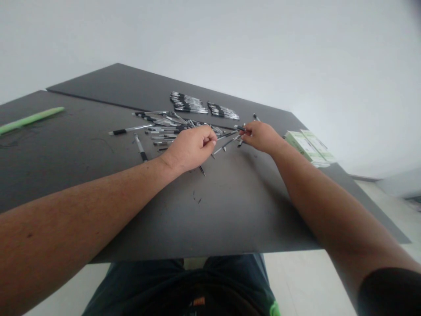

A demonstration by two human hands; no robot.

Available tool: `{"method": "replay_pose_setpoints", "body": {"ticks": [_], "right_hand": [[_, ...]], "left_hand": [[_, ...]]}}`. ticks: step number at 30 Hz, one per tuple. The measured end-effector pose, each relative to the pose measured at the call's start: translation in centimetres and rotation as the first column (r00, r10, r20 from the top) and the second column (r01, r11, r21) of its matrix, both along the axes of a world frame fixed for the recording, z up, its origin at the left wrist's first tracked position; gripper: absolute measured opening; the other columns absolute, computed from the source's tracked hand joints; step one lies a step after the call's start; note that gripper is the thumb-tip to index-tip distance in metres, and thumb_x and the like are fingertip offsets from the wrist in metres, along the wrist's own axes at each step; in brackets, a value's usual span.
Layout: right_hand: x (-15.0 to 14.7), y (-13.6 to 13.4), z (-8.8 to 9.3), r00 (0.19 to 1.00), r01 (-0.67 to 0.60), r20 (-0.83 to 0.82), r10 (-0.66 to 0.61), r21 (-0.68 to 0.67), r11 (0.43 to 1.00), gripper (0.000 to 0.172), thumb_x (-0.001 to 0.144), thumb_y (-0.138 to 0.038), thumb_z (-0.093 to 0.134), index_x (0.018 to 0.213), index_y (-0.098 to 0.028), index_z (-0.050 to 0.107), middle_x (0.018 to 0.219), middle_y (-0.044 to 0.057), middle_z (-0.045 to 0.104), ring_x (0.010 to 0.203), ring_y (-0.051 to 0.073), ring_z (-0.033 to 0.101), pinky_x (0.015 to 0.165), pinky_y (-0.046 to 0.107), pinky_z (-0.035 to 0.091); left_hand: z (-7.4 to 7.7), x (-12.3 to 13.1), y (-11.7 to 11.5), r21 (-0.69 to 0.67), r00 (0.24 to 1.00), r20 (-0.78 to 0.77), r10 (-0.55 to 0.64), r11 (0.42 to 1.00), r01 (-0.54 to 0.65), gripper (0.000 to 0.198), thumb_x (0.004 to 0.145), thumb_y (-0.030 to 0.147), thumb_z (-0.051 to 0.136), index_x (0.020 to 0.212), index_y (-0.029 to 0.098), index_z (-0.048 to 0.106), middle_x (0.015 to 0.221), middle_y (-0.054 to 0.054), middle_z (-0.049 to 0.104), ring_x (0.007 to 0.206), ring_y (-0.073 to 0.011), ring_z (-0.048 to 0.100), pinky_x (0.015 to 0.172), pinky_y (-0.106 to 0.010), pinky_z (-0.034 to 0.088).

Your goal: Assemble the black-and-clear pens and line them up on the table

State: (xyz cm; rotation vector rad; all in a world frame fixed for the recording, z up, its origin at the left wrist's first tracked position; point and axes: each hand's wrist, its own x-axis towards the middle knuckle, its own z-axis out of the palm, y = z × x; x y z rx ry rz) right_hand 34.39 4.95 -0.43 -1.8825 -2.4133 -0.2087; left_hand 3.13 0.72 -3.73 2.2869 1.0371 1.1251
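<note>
A loose heap of clear pens with black grips lies across the middle of the dark table. My left hand is closed at the heap's near right side, its fingers curled together around the end of something thin, perhaps a pen. To the right, my right hand pinches a pen between thumb and fingers, just above other scattered pens. Behind the heap, two bundles of pens lie in neat rows, the larger one on the left and the smaller one on the right.
Green and white boxes stand at the table's right edge. A long light green object lies at the far left. One pen lies apart near my left wrist, and small dark bits lie nearer to me.
</note>
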Motion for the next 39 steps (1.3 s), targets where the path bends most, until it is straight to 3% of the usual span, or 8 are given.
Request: {"method": "replay_pose_setpoints", "body": {"ticks": [6, 16, 25, 29, 33, 36, 39], "right_hand": [[2.4, -0.3, 0.1, 0.973, 0.187, 0.15, -0.178, -0.051, 0.981, 0.026, 0.101, -0.035, 0.069, 0.109, -0.025, 0.092, 0.106, 0.011, 0.09, 0.099, 0.03, 0.081, 0.084, 0.036, 0.056], [2.8, -0.7, -1.5, 0.974, 0.162, 0.176, -0.145, -0.083, 0.983, 0.027, 0.1, -0.03, 0.071, 0.115, -0.024, 0.093, 0.115, 0.014, 0.091, 0.111, 0.033, 0.084, 0.095, 0.038, 0.06], [2.2, -0.7, -1.9, 0.974, 0.176, 0.165, -0.159, -0.096, 0.98, 0.028, 0.104, -0.022, 0.064, 0.11, -0.014, 0.09, 0.12, 0.025, 0.088, 0.109, 0.036, 0.083, 0.097, 0.041, 0.06], [2.4, -1.1, -1.0, 0.97, 0.201, 0.151, -0.188, -0.079, 0.976, 0.027, 0.104, -0.021, 0.063, 0.104, -0.016, 0.089, 0.115, 0.022, 0.089, 0.109, 0.035, 0.083, 0.096, 0.041, 0.058], [1.9, -2.3, 1.2, 0.977, 0.198, 0.091, -0.195, -0.02, 0.98, 0.027, 0.105, -0.024, 0.061, 0.106, -0.018, 0.087, 0.113, 0.019, 0.088, 0.11, 0.035, 0.081, 0.093, 0.038, 0.055], [0.5, -4.2, 2.6, 0.991, 0.131, -0.023, -0.13, 0.028, 0.991, 0.024, 0.106, -0.03, 0.061, 0.104, -0.019, 0.083, 0.108, 0.017, 0.086, 0.1, 0.032, 0.077, 0.086, 0.038, 0.053], [-1.7, -7.0, 2.6, 0.988, 0.036, -0.151, -0.028, 0.047, 0.998, 0.02, 0.106, -0.036, 0.063, 0.099, -0.023, 0.076, 0.094, 0.011, 0.08, 0.087, 0.028, 0.071, 0.082, 0.037, 0.051]], "left_hand": [[-0.1, 0.1, 0.0, 0.006, 1.0, -0.006, -0.004, 1.0, 0.004, 0.011, 0.094, 0.017, 0.066, 0.096, 0.022, 0.076, 0.086, 0.001, 0.079, 0.078, -0.019, 0.072, 0.078, -0.035, 0.052], [-0.1, -0.1, 0.0, 0.003, 0.999, -0.03, -0.013, 1.0, 0.013, 0.012, 0.093, 0.02, 0.065, 0.097, 0.023, 0.076, 0.085, 0.001, 0.079, 0.077, -0.019, 0.072, 0.079, -0.035, 0.054], [0.0, -0.1, -0.1, -0.003, 0.997, -0.077, -0.007, 1.0, 0.007, 0.014, 0.095, 0.021, 0.066, 0.1, 0.023, 0.079, 0.086, 0.0, 0.081, 0.077, -0.0194, 0.073, 0.078, -0.035, 0.054], [-0.1, 0.0, -0.1, 0.007, 0.997, -0.08, -0.01, 1.0, 0.011, 0.014, 0.095, 0.021, 0.066, 0.1, 0.022, 0.079, 0.086, 0.0, 0.08, 0.078, -0.0192, 0.073, 0.079, -0.035, 0.054], [-0.1, 0.1, 0.0, -0.003, 0.997, -0.078, -0.006, 1.0, 0.006, 0.013, 0.094, 0.02, 0.066, 0.099, 0.023, 0.079, 0.086, 0.001, 0.081, 0.079, -0.0195, 0.074, 0.079, -0.035, 0.054], [0.0, 0.1, 0.0, -0.034, 0.999, -0.04, -0.008, 0.999, 0.007, 0.015, 0.095, 0.022, 0.067, 0.104, 0.022, 0.08, 0.089, 0.0, 0.082, 0.081, -0.0195, 0.075, 0.081, -0.035, 0.056], [0.2, 0.2, -0.5, -0.08, 0.999, 0.029, -0.03, 0.996, 0.033, 0.023, 0.097, 0.026, 0.068, 0.117, 0.021, 0.08, 0.096, -0.002, 0.084, 0.084, -0.0193, 0.077, 0.082, -0.034, 0.059]]}}
